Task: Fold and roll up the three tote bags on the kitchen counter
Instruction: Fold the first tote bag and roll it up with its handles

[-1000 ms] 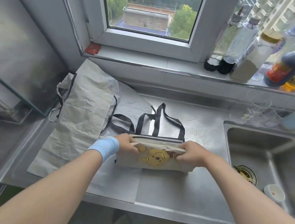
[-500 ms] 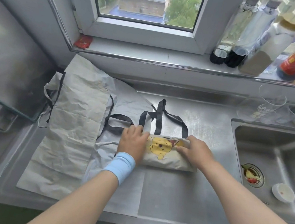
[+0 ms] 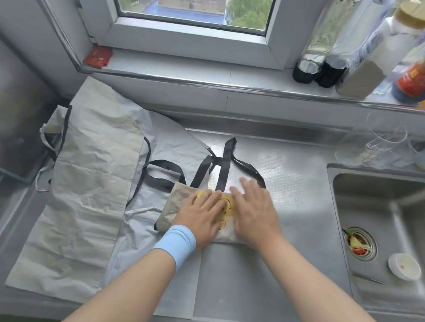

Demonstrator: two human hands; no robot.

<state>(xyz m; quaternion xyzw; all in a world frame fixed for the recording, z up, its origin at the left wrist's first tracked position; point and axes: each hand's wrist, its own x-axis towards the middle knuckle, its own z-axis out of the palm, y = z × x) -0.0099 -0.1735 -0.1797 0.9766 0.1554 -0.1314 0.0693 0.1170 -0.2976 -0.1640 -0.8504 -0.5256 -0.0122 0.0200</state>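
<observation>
Both hands have slid in from the ends of the small tote bag (image 3: pixel 172 207) to its middle. Left hand (image 3: pixel 200 213) and right hand (image 3: pixel 255 216) lie side by side, fingers straight and flat, pressing the folded bag onto the counter (image 3: pixel 256 284) just left of the sink (image 3: pixel 391 202). Its black handles (image 3: pixel 224 168) trail out from its far edge. It seems narrower now, though the hands hide much of it. Further left of the sink, a beige tote bag (image 3: pixel 89 176) lies spread over a grey tote bag (image 3: pixel 171 152).

beige tote bag (image 3: pixel 172 207) with yellow cartoon print, black straps (image 3: pixel 225 165), light blue wristband (image 3: pixel 176 243), grey bag (image 3: pixel 88 179)
</observation>
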